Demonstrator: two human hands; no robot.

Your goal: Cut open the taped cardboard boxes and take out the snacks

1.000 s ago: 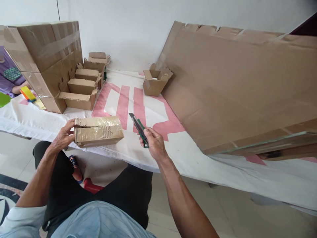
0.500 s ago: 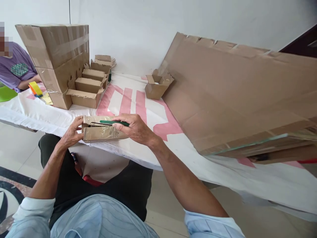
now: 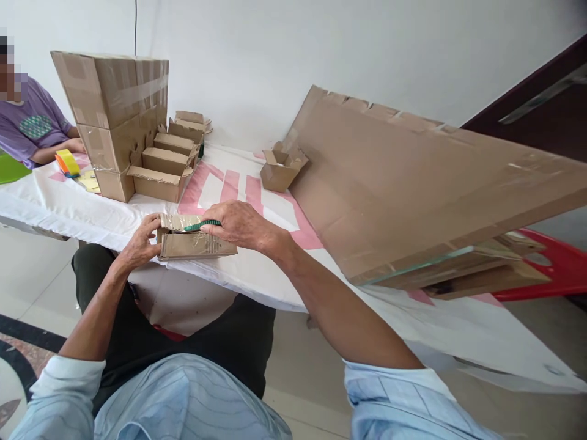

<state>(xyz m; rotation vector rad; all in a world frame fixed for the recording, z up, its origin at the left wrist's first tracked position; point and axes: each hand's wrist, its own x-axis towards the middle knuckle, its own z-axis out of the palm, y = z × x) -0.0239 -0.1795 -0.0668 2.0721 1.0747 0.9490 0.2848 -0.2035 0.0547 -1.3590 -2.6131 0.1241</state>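
Observation:
A small brown cardboard box (image 3: 197, 245) lies at the table's near edge, with clear tape on its top and a slit running along it. My left hand (image 3: 143, 243) grips the box's left end, thumb on the near side and fingers on the far side. In my right hand (image 3: 243, 225) is a green box cutter (image 3: 202, 225), its front end at the slit between the two top flaps. The blade is hidden from me or too thin to make out.
Stacked taped cartons (image 3: 117, 116) stand at the left, beside a row of open boxes (image 3: 158, 183). Another open box (image 3: 279, 174) sits against a large cardboard box (image 3: 403, 189). A person in purple (image 3: 39, 125) sits far left near yellow and orange tape rolls (image 3: 67, 163). A red chair (image 3: 564, 263) is at the right.
The box cutter has tilted, its handle now rising to the right and its front end down at the slit. My right hand has shifted slightly left and up. The view has turned a little.

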